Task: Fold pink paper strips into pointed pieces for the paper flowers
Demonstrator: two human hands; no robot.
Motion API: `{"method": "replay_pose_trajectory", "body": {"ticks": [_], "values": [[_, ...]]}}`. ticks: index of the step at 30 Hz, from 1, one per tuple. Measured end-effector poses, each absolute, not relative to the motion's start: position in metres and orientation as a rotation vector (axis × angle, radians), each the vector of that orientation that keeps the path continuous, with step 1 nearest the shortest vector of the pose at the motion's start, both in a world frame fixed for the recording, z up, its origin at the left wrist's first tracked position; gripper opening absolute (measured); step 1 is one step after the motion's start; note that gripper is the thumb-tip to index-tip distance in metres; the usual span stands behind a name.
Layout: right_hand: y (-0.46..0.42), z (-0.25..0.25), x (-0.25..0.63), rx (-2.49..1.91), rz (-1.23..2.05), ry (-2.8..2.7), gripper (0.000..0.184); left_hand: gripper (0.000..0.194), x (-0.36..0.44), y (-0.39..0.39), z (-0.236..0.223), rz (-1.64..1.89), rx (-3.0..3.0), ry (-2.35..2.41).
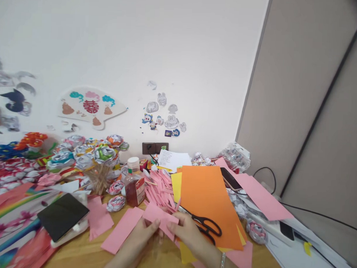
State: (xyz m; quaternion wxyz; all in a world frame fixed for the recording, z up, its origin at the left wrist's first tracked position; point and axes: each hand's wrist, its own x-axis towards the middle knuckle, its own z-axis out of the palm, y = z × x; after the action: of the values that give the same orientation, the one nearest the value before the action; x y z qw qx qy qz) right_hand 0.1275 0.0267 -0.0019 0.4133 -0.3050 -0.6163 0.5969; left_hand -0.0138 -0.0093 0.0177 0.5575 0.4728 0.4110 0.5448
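Between my two hands is a pink paper strip [161, 218], held a little above the table. My left hand [144, 235] pinches its left side with the thumb on top. On the right side, my right hand [185, 232] grips the strip the same way, thumb uppermost. Another pink paper piece [122, 230] lies flat beside my left hand. Black-handled scissors [206, 227] rest on an orange paper sheet [207, 193], just right of my right hand. Behind the hands is a pile of thin pink paper strips [159, 187].
A bottle of reddish liquid [134, 187] stands behind my left hand. At left are a black tablet-like device [63, 216] and many crumpled paper flowers [87, 154]. On the right lie a phone [230, 179], a long pink sheet [265, 196] and a power strip [276, 229] with cables.
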Motion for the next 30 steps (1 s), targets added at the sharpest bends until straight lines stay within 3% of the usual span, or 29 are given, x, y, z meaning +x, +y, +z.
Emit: {"method": "replay_pose_trajectory", "body": {"ticks": [7, 13, 17, 22, 30], "values": [[0.024, 0.002, 0.126, -0.625, 1.329, -1.678, 0.053, 0.048, -0.016, 0.0, 0.009, 1.436, 1.052, 1.078], [0.03, -0.008, 0.127, -0.851, 1.152, -1.67, 0.033, 0.042, -0.013, -0.002, 0.013, 1.401, 0.966, 1.023], [0.031, -0.007, 0.13, -0.872, 1.094, -1.656, 0.029, 0.048, -0.013, -0.003, 0.021, 1.381, 0.935, 0.977], [0.03, -0.003, 0.132, -0.895, 1.041, -1.673, 0.027, 0.035, -0.015, -0.002, 0.021, 1.303, 0.904, 1.099], [0.034, -0.009, 0.127, -0.756, 1.318, -1.508, 0.033, 0.032, -0.013, -0.01, 0.027, 1.351, 0.955, 1.071]]}}
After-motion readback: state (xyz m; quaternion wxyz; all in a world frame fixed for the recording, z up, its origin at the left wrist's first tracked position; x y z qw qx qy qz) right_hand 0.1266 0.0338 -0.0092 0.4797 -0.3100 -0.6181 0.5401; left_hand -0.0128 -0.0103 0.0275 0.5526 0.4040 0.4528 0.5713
